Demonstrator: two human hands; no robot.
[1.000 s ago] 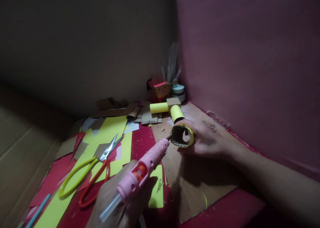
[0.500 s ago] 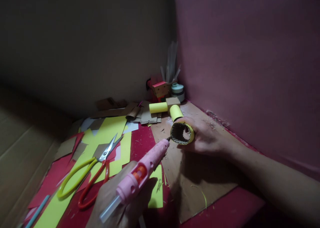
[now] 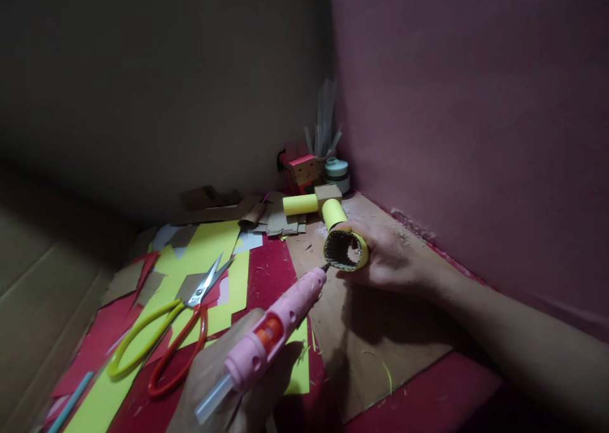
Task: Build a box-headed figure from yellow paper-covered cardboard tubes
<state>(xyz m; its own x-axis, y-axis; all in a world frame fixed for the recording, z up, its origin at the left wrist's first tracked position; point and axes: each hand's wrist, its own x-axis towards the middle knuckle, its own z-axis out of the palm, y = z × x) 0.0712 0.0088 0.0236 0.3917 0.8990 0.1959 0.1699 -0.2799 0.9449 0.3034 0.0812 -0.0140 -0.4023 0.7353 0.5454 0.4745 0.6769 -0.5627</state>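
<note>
In the head view, the left hand [image 3: 214, 360] was wrapped around the glue gun [image 3: 297, 300], its fingers mostly hidden beneath the pink body. A clear stick poked out of the gun's rear, above that hand. The right hand [image 3: 387, 255] was curled around the tube [image 3: 339, 248], gripping it from the side with the open end turned toward the camera. Ahead of the left hand, the gun's dark nozzle sat at the lower rim of the tube; whether it touched could not be told.

Just beyond the right hand stood a box [image 3: 328, 193], with one yellow roll [image 3: 301, 205] reaching out sideways and another [image 3: 334, 213] angling down toward that hand. Farther past it were a jar [image 3: 337, 175], a red-topped block [image 3: 303, 169] and some clear sticks [image 3: 324, 119].

To the left of the left hand lay the scissors [image 3: 196, 298], blades parted, over yellow paper [image 3: 207, 239]. Red paper [image 3: 102, 331] and a blue stick [image 3: 71, 401] lay farther out on that side. Below the right hand, a cardboard sheet [image 3: 371, 382] covered part of the red tabletop [image 3: 266, 271].
</note>
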